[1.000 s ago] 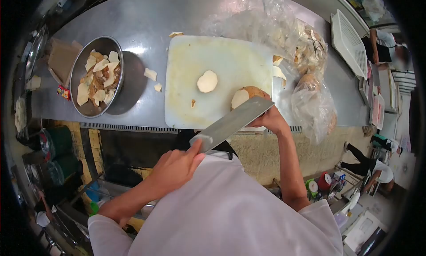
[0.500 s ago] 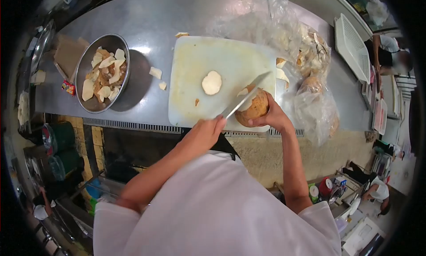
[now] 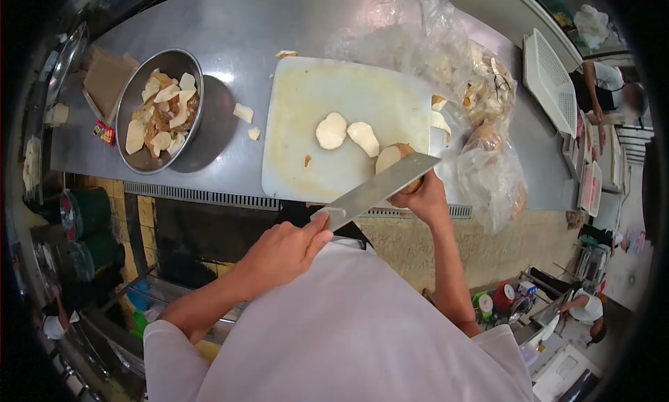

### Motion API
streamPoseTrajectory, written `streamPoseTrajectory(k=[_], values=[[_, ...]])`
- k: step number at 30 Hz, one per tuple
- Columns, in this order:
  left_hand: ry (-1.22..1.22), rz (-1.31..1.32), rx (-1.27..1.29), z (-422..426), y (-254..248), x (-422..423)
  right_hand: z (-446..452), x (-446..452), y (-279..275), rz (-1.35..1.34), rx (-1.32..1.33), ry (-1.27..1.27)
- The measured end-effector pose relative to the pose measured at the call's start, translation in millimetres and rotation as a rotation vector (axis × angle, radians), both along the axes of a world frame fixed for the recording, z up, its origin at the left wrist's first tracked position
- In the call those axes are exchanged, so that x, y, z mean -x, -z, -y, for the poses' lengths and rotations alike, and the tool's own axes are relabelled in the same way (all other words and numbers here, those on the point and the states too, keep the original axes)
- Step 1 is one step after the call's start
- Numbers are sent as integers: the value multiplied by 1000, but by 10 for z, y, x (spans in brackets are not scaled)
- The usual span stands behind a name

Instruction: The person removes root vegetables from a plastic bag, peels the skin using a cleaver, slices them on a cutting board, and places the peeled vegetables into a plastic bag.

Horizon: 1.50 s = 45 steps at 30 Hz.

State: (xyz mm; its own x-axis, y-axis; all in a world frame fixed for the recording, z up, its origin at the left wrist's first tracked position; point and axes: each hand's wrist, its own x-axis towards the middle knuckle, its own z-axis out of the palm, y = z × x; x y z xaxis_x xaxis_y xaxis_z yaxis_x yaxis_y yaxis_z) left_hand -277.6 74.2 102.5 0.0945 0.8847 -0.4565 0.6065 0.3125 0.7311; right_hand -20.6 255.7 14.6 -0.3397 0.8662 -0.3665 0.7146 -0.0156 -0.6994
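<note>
My left hand (image 3: 282,252) is closed round the handle of a broad-bladed knife (image 3: 382,191). The blade slants up to the right, in front of a large root vegetable (image 3: 392,156) with brown skin and a pale cut face. From the right, my right hand (image 3: 426,200) grips that vegetable at the near right edge of a white cutting board (image 3: 300,95); the blade hides part of it. Whether the blade touches the vegetable, I cannot tell. Two pale slices, one round (image 3: 332,131) and one longer (image 3: 364,139), lie on the board beside a small brown scrap (image 3: 307,161).
A steel bowl (image 3: 197,116) of peelings and pale pieces stands at left, near a red packet (image 3: 104,133). Clear plastic bags (image 3: 488,172) with brown vegetables lie right of the board. White perforated trays (image 3: 554,88) line the far right. Other people (image 3: 605,85) are at the right side.
A second, longer slice now lies on the board, beside the round one. The knife has come towards me, its broad side now showing, and the vegetable has tilted, showing its pale cut face.
</note>
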Motion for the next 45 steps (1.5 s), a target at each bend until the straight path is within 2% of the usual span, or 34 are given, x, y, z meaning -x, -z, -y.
streamPoseTrajectory(k=[3, 5, 7, 9, 11, 15, 17, 18, 20, 22, 23, 24, 26, 29, 30, 31, 33, 36, 38, 42, 45], values=[[19, -48, 106, -223, 49, -166, 15, -9, 37, 54, -38, -47], [-71, 59, -72, -506, 519, -356, 30, 38, 21, 68, -61, -52], [-74, 96, -114, -771, 697, -410, 36, 51, -33, 58, -56, -31], [-81, 127, -163, -751, 644, -371, 36, 7, -5, 59, -75, -47], [-133, 221, -35, -442, 379, -219, 55, 7, 35, 49, -74, -35], [-150, 172, -137, -537, 669, -259, 78, -1, 49, 78, -100, -77], [-229, 366, 321, -873, 788, -318, 80, -48, 34, 81, -96, -78], [-237, 371, 313, -932, 969, -351, 101, -75, 24, 9, -89, -91], [-314, 590, 238, -1000, 1353, -355, 144, -130, 44, -68, -89, -123], [-340, 600, 237, -1006, 1397, -303, 202, -279, 124, -300, 35, -71], [-355, 611, 243, -1013, 1410, -311, 185, -319, 196, -294, 31, -73], [-348, 617, 240, -984, 1350, -288, 172, -364, 275, -250, 81, 10], [-247, 457, 220, -836, 1051, -152, 123, -387, 269, -206, 122, 107], [-153, 224, -101, -443, 542, -46, 73, -174, 113, -195, 100, 85], [-120, 150, -138, -303, 356, -15, 109, -97, 70, -137, -46, 56], [-113, 151, -128, -165, 187, 5, 137, -40, 39, -77, -191, 24], [26, -39, -46, -1, -38, 39, 166, 21, 41, -111, -151, 17], [48, -79, 14, -55, -70, -47, 285, 58, 69, -73, -255, -17], [5, -39, -42, -327, 243, -277, 344, 94, 70, 39, -302, 0], [-78, 91, -160, -761, 704, -411, 369, 62, 74, 31, -360, -7], [-102, 149, -250, -268, 415, -223, 370, 16, 107, -7, -345, -21]])
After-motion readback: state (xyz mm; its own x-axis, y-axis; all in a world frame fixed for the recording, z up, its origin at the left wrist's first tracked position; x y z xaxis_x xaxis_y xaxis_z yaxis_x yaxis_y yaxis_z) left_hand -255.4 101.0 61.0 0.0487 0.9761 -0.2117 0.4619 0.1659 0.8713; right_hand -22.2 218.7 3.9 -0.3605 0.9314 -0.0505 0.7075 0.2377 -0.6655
